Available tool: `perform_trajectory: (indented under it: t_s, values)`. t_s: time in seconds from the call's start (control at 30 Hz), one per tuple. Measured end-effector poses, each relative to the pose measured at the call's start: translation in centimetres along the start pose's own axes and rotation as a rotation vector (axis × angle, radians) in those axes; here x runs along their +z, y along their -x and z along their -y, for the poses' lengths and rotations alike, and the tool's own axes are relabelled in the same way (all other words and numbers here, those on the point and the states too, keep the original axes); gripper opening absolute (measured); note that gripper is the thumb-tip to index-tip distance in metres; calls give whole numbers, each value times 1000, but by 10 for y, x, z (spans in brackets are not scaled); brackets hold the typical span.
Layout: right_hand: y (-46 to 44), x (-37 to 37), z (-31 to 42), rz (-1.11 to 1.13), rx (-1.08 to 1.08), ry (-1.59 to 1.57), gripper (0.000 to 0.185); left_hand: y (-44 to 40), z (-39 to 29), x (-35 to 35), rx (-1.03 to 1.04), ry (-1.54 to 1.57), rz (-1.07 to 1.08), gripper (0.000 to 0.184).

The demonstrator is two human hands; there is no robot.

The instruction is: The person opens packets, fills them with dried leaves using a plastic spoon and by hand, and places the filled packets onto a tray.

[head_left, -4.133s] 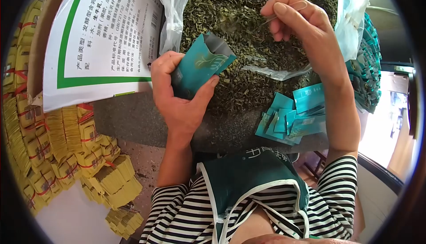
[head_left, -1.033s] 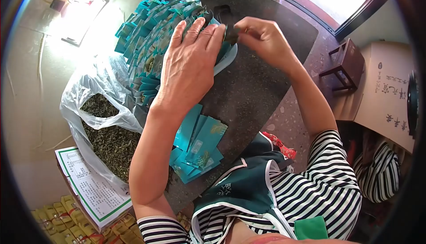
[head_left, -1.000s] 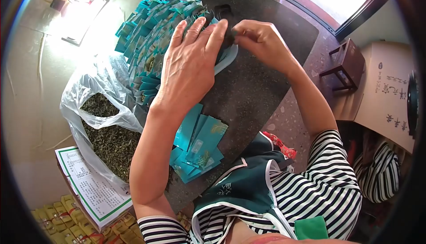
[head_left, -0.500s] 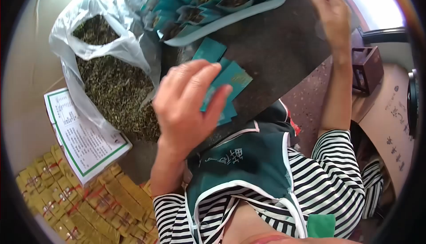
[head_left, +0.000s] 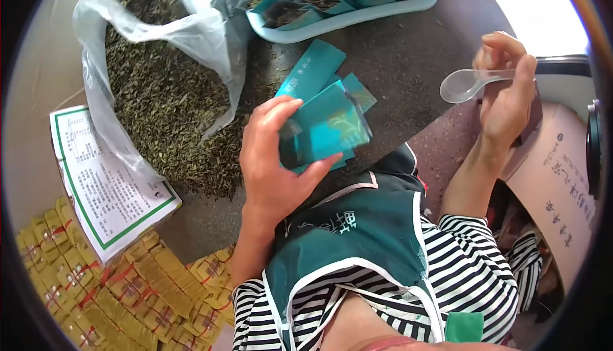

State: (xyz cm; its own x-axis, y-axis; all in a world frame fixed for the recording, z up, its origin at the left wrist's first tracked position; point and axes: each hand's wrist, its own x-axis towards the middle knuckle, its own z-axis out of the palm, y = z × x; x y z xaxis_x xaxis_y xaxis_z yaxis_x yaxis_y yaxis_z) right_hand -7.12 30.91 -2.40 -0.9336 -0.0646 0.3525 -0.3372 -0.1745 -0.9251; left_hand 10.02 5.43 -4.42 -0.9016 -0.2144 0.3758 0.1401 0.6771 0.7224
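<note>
My left hand (head_left: 271,150) pinches a teal packet (head_left: 329,124) by its side edges, thumb below and fingers above. Under and behind it, several flat teal packets (head_left: 314,65) lie fanned on the dark tabletop. At the right, my right hand (head_left: 504,99) grips a clear plastic spoon (head_left: 461,87) by the handle, its bowl pointing left. The spoon's bowl looks bare. Left of my left hand, dried leaves (head_left: 169,95) that look like tea spill from a white plastic bag (head_left: 220,44).
A white tray (head_left: 306,31) at the top holds several upright teal packets filled with dried leaves. A printed sheet with a green border (head_left: 118,188) lies at the left, above rows of yellow packets (head_left: 134,287). A lettered tan surface (head_left: 555,178) is at the right.
My left hand has taken hold of a teal packet and lifted it from the others. My right hand has come lower and now shows a spoon. The view has shifted slightly.
</note>
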Motion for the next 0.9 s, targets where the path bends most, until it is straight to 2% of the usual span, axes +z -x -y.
perform_trajectory:
  t_s: [0.03,0.1,0.17,0.3,0.4,0.57,0.63,0.7,0.77,0.8,0.87,0.9]
  values:
    - [1,1,5,141,4,-25,54,2,-1,-8,53,31,-40,76]
    - [9,18,11,154,43,31,54,14,-2,-18,41,89,-94,77]
    - [19,39,14,325,71,-169,53,24,0,-28,69,137,-138,83]
    - [36,80,29,486,84,-310,52,45,8,-38,52,136,-205,87]
    - [37,93,37,582,41,-185,52,54,11,-47,77,75,-267,88]
    - [47,120,48,628,61,-35,53,57,8,-63,112,-128,-275,85]
    - [53,134,48,527,-30,97,56,57,10,-65,122,-163,-286,84]
    - [54,138,43,550,-63,80,55,56,12,-65,126,-198,-296,82]
    - [54,142,42,777,35,51,51,55,15,-63,123,-180,-269,81]
    - [49,144,43,937,163,-62,28,56,15,-64,120,-181,-273,81]
    - [55,156,36,961,429,-176,33,59,20,-64,76,13,-220,79]
    - [59,160,30,904,531,-286,35,61,22,-65,73,11,-226,79]
